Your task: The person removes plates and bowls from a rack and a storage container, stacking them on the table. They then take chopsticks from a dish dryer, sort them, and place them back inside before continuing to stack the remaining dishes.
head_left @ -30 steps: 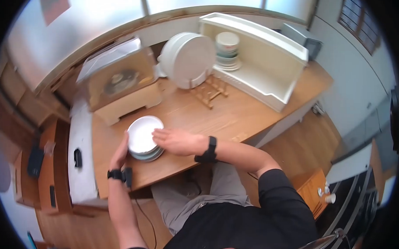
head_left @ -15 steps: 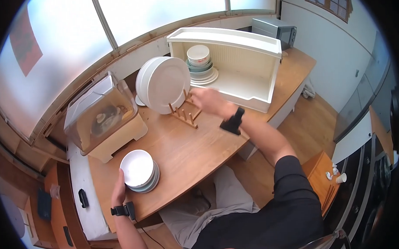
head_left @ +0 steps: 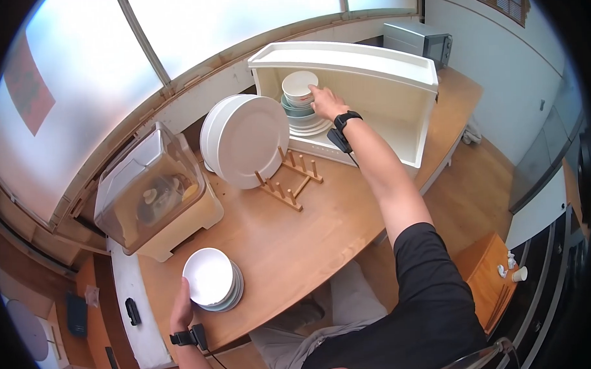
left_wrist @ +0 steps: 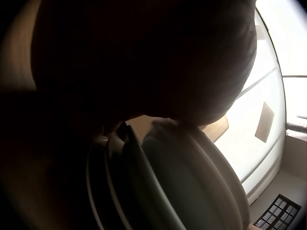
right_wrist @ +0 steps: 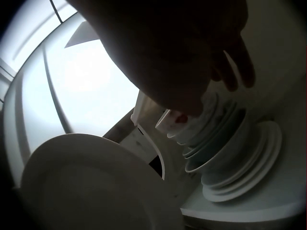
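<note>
On the near left of the table stands a stack of dishes (head_left: 237, 289) with a white bowl (head_left: 207, 277) on top. My left hand (head_left: 181, 308) rests along the left side of this stack, its fingers partly hidden. At the back, my right hand (head_left: 330, 104) reaches to a small white bowl (head_left: 298, 85) with red marks, the top one of a second stack in a cream cabinet. The thumb overlaps that bowl's rim, while other fingers reach past it in the right wrist view. Beneath it sit greenish bowls (head_left: 295, 108) and white plates (head_left: 310, 129).
Large white plates (head_left: 252, 144) stand upright in a wooden rack (head_left: 286, 185). The cream cabinet (head_left: 378, 126) lies behind my right forearm. A lidded container (head_left: 156, 199) stands at the left, and a small black object (head_left: 132, 311) lies on the white strip.
My right hand has left the near stack, passed over the wooden rack and reached the bowls in the cabinet. My left hand has stayed at the near stack.
</note>
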### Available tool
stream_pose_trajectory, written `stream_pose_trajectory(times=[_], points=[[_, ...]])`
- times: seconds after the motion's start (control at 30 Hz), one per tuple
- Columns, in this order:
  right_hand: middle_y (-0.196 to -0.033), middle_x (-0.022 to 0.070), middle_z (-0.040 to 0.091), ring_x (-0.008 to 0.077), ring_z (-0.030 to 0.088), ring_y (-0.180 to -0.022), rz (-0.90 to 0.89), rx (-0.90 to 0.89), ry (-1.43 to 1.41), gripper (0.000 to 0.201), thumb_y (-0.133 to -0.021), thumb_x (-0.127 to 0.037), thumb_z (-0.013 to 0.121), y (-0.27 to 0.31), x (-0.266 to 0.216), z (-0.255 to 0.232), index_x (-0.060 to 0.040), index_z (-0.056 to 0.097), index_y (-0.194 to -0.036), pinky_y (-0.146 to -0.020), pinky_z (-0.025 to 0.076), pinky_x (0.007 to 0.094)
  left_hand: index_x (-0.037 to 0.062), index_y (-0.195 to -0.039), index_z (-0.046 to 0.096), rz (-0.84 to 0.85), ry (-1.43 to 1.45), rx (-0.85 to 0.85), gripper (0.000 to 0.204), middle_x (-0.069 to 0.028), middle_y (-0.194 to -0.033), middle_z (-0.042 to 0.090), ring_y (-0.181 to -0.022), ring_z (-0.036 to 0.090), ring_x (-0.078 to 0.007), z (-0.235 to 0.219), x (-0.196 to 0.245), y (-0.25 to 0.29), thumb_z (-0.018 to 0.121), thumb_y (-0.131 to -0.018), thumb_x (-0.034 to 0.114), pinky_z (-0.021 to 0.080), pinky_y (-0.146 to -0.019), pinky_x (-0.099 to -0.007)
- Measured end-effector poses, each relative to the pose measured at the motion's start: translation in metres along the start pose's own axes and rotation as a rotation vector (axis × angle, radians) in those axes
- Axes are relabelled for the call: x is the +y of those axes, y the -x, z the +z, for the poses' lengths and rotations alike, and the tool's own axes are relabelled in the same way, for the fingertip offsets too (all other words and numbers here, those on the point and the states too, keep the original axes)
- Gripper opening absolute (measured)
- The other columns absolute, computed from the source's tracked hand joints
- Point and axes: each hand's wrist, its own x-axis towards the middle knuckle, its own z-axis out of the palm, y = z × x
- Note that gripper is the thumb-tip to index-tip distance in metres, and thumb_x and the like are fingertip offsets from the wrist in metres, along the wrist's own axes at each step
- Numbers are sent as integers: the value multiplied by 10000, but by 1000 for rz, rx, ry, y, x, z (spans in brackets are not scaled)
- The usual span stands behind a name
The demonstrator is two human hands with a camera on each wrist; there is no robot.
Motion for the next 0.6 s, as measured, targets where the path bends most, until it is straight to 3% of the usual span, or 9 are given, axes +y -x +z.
stream_pose_trajectory(times=[0.1, 0.2, 0.3, 0.4, 0.5, 0.6], points=[[-1103, 248, 665, 433, 635, -1058, 36, -72, 17, 312, -915, -165, 611, -17, -2, 11, -57, 581, -1206, -875, 527, 514, -47, -1474, 366, -7, 17, -13, 726, -144, -1469, 467, -1348, 427, -226, 0, 0, 0, 337, -1051, 543, 281, -1160, -362], [-1126, 245, 671, 400, 656, -1058, 57, -22, 14, 249, -950, -137, 506, -26, -7, 18, -68, 670, -1124, -880, 541, 483, -32, -1478, 365, 0, 20, -27, 730, -143, -1468, 471, -1349, 434, -233, -4, -7, -4, 336, -1045, 555, 288, -1160, -377], [-1076, 260, 675, 410, 667, -1019, -32, 21, 53, 237, -959, -185, 519, -35, -1, 30, -55, 690, -1061, -866, 544, 485, -2, -1485, 368, 9, 2, -23, 742, -136, -1467, 481, -1348, 449, -246, -3, -6, -4, 334, -1033, 585, 306, -1156, -404], [-1031, 265, 679, 428, 668, -981, -66, 101, -13, 239, -963, -226, 540, -41, 6, 43, -34, 674, -1012, -848, 544, 492, 0, -1486, 368, 6, 9, -30, 744, -131, -1468, 480, -1349, 447, -246, -1, -1, -1, 338, -1031, 588, 310, -1153, -401], [-981, 268, 681, 443, 667, -939, -8, 135, -324, 273, -965, -264, 555, -54, 24, 65, -11, 656, -950, -829, 542, 497, 1, -1490, 362, -4, 5, -22, 739, -125, -1474, 474, -1351, 444, -240, -9, -14, -8, 341, -1033, 581, 316, -1151, -394], [-962, 277, 673, 418, 673, -913, -63, 176, -139, 291, -971, -273, 543, -26, 11, 26, -12, 660, -916, -807, 537, 496, 0, -1498, 352, -6, -19, -15, 716, -120, -1485, 462, -1357, 437, -226, -7, -14, -10, 339, -1045, 554, 317, -1155, -377]])
